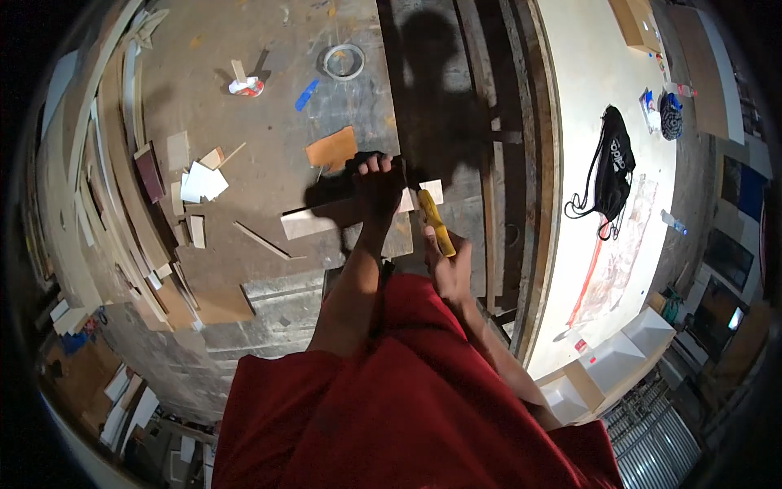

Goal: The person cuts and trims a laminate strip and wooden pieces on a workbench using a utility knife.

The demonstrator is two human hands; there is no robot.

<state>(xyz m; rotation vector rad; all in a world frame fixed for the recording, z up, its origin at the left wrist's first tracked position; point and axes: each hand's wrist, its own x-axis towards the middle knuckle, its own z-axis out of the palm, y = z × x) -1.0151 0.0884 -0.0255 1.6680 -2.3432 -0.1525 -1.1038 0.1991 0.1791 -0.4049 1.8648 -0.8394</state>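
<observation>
My right hand [446,259] is closed round the lower end of a yellow-handled tool [436,222], whose top reaches a dark, shadowed area beside my left hand. My left hand [380,183] has its fingers curled at the edge of a dark piece; what it grips is too shadowed to make out. Below and behind that hand, a pale wooden strip [305,225] lies across the work surface [269,155]. An orange-brown piece [332,148] rests just beyond, to the left of my left hand.
A tape roll [343,62], a blue object [307,95] and a small red-white container [247,86] lie farther off. White scraps [204,182] and long boards [122,187] are at left. A black drawstring bag [612,163] lies on the pale panel [574,81] at right.
</observation>
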